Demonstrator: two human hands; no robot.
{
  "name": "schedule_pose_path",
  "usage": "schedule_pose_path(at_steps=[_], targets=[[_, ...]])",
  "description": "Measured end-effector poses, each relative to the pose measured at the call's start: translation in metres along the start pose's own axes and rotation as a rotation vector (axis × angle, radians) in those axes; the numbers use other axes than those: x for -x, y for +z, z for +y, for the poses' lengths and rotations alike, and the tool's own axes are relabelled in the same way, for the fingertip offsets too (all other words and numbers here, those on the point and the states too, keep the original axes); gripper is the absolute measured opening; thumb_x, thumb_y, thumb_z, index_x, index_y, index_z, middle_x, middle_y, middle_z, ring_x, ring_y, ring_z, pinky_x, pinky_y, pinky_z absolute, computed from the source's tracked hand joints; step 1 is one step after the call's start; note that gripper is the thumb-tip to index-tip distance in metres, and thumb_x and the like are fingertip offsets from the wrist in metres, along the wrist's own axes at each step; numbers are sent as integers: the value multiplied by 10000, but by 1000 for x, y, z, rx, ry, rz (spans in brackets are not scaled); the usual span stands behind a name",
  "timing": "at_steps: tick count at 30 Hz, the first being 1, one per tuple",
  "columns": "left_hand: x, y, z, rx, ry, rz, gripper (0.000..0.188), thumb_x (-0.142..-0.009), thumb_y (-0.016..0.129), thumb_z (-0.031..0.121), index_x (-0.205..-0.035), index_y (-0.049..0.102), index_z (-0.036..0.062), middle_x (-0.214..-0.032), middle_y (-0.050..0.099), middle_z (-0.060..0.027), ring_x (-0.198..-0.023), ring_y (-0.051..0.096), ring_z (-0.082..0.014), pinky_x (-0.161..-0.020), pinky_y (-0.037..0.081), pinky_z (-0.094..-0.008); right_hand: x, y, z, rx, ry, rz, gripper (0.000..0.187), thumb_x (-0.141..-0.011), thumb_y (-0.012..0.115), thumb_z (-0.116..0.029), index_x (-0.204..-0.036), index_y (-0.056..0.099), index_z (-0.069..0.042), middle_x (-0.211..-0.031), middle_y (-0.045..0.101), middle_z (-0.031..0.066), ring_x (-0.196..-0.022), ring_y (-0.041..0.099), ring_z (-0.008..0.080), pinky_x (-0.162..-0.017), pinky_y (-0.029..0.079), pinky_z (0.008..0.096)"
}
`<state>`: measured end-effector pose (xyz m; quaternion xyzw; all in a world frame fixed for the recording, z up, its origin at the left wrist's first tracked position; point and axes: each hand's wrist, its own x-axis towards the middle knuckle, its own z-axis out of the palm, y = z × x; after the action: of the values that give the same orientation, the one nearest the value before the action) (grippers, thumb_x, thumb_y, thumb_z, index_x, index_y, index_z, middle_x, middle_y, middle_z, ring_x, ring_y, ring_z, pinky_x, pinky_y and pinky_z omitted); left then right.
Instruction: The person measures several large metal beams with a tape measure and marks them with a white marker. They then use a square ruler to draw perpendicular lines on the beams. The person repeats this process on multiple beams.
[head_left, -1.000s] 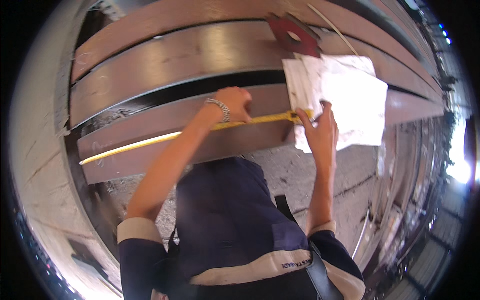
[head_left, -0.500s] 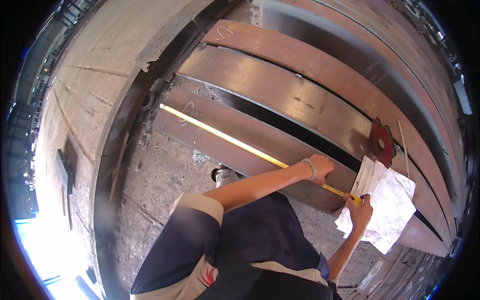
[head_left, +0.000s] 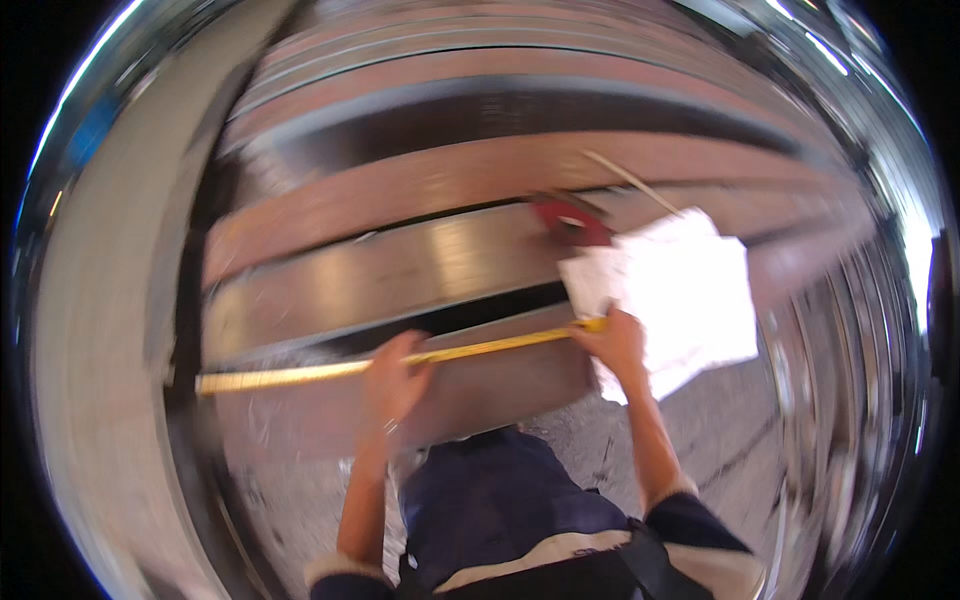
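Note:
A yellow tape measure [head_left: 500, 345] is drawn out across the nearest steel beam [head_left: 500, 393], its free end close to the beam's left end. My right hand [head_left: 618, 345] grips the tape at its right end, beside white paper sheets [head_left: 690, 310]. Further left, my left hand [head_left: 393, 385] is smeared by motion. Its thumb and fingers lie on either side of the tape blade, which passes between them. Whether the blade touches the steel under that hand I cannot tell.
Beyond the near beam lie more long steel beams [head_left: 380, 260], with dark gaps between them. A red metal piece [head_left: 570, 220] and a thin stick [head_left: 630, 180] rest near the paper. A raised edge [head_left: 190, 300] runs along the left. Concrete floor [head_left: 690, 440] shows below.
My view has swung round, so the beams now run nearly level. My left hand has moved away from the right hand, leftward along the tape. The right hand still holds the tape.

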<state>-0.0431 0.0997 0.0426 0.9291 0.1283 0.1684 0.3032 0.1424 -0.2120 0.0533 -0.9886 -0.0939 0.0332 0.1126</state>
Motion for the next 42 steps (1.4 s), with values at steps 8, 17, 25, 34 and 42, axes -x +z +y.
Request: schedule_pose_path(at_steps=[8, 17, 25, 34, 42], targets=[[81, -11, -25, -176, -172, 451, 194, -941, 705, 141, -1076, 669, 7, -1008, 679, -135, -882, 651, -306, -799, 509, -444, 14, 16, -2, -271, 35, -35, 902, -737, 782, -648, -1289, 527, 19, -965, 638, 266, -878, 680, 427, -761, 534, 498], [91, 50, -7, -532, -129, 466, 274, -994, 642, 264, -1127, 640, 25, -1104, 649, -118, -1075, 595, -348, -895, 462, -494, 12, 18, 25, -553, -24, -86, 889, -772, 794, -552, -1359, 441, 15, -1127, 577, 298, -936, 658, 467, -784, 536, 507], [89, 73, -25, -794, -249, 524, 363, -1042, 536, 384, -1168, 604, 51, -1161, 611, -121, -1102, 570, -351, -889, 443, -505, 11, 17, 46, -644, -150, -97, 756, -825, 772, -469, -1314, 449, 8, -1075, 598, 269, -874, 681, 425, -728, 554, 481], [101, 74, -54, -916, -202, 396, 477, -984, 655, 397, -1298, 611, 40, -1275, 585, -275, -1246, 528, -509, -993, 414, -708, 3, 9, 58, -732, -183, -279, 675, -913, 685, -460, -1333, 426, 0, -1072, 602, 273, -872, 676, 444, -721, 541, 514], [90, 73, -45, -798, -310, 416, 370, -1062, 460, 412, -1126, 579, 68, -1128, 593, -160, -1078, 545, -391, -837, 431, -551, 1, 7, 48, -690, -190, -216, 581, -901, 701, -423, -1243, 461, -18, -1012, 639, 245, -826, 691, 430, -678, 552, 499]])
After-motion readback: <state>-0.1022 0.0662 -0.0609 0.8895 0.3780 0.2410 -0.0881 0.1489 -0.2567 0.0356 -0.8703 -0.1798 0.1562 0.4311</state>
